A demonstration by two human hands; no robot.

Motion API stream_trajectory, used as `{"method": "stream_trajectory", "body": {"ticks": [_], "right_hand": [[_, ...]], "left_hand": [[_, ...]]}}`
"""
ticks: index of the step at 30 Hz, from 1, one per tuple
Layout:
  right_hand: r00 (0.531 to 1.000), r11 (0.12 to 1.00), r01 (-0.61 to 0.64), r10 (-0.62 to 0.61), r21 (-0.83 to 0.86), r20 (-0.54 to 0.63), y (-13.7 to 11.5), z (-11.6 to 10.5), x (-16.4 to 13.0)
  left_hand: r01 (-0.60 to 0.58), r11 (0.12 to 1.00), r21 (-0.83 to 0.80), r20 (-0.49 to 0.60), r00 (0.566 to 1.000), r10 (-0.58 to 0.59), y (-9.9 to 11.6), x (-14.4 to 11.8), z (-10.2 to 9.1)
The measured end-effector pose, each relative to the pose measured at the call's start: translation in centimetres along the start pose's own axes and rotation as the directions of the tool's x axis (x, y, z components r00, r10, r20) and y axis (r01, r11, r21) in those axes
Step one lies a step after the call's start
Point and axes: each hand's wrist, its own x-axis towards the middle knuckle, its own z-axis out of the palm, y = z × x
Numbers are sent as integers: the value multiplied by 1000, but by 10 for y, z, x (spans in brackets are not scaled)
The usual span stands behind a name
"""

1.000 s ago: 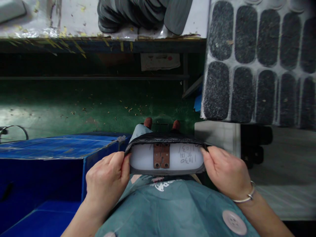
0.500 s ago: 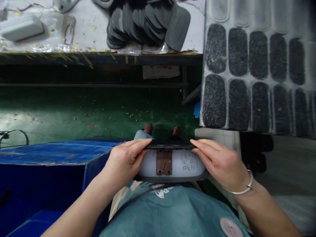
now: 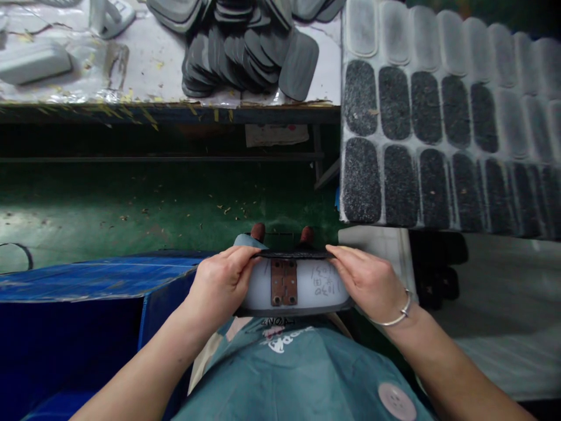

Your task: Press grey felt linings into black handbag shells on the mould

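Note:
In front of my apron is a white rounded block with handwriting on it and a brown metal hinge at its middle. A strip of black material runs along the block's far edge. My left hand pinches the left end of this black material between thumb and fingers. At the opposite end my right hand, with a bracelet at the wrist, pinches it too. Darker material also shows along the block's near edge. Whatever lies beneath the block is hidden.
A worktable across the far side bears piles of dark grey rounded pads and a white block. To the right, a surface carries rows of black and grey oval pads. A blue bin stands at the left.
The view has swung to the right, showing more oval pads. The black material at the far edge now looks thinner and flatter against the block. Both hands keep their pinch.

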Motion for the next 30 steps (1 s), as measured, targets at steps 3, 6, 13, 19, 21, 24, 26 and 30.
{"method": "stream_trajectory", "body": {"ticks": [3,6,13,19,21,24,26,30], "right_hand": [[982,981,-188,187,47,25,2,-11,-11],[921,927,-374,367,30,127,4,-24,-27],[869,910,-370,410,-184,278,-13,-25,-36],[916,928,-310,350,-209,197,-10,-15,-40],[940,945,-273,301,-180,157,-6,-12,-44],[949,956,-263,281,-133,145,-1,-6,-49],[943,954,-277,293,-114,160,1,-5,-51],[918,938,-339,347,-75,191,3,-5,-52]], "left_hand": [[94,990,106,-46,995,-90,-3,-11,-6],[257,933,251,-47,966,-253,-6,-30,-15],[331,863,382,192,885,-424,2,-49,-15],[379,878,291,77,906,-417,9,-51,-4],[375,906,194,74,916,-395,8,-52,-4],[410,907,94,64,907,-416,7,-54,-5],[443,894,72,49,894,-446,7,-55,-5],[443,890,109,-1,895,-445,7,-54,-3]]}}
